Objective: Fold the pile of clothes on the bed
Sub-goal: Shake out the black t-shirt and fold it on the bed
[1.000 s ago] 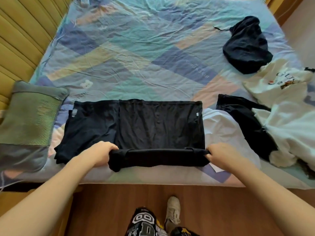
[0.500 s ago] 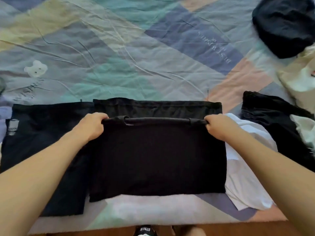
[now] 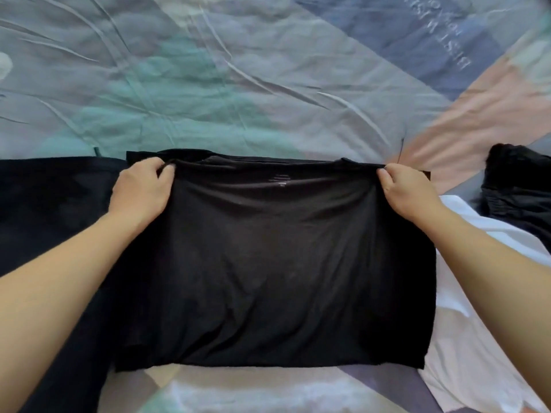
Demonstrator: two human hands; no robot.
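A folded black shirt (image 3: 274,263) on a bed sheet (image 3: 238,93) is gripped at its far corners by the left hand (image 3: 140,190) and right hand (image 3: 410,192), fingers curled tightly around the fabric.

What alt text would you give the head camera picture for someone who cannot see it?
Two bare hands, left hand and right hand, pinch the far corners of a black garment folded flat on a patchwork bedsheet. A white garment lies to its right and more dark clothing beyond.
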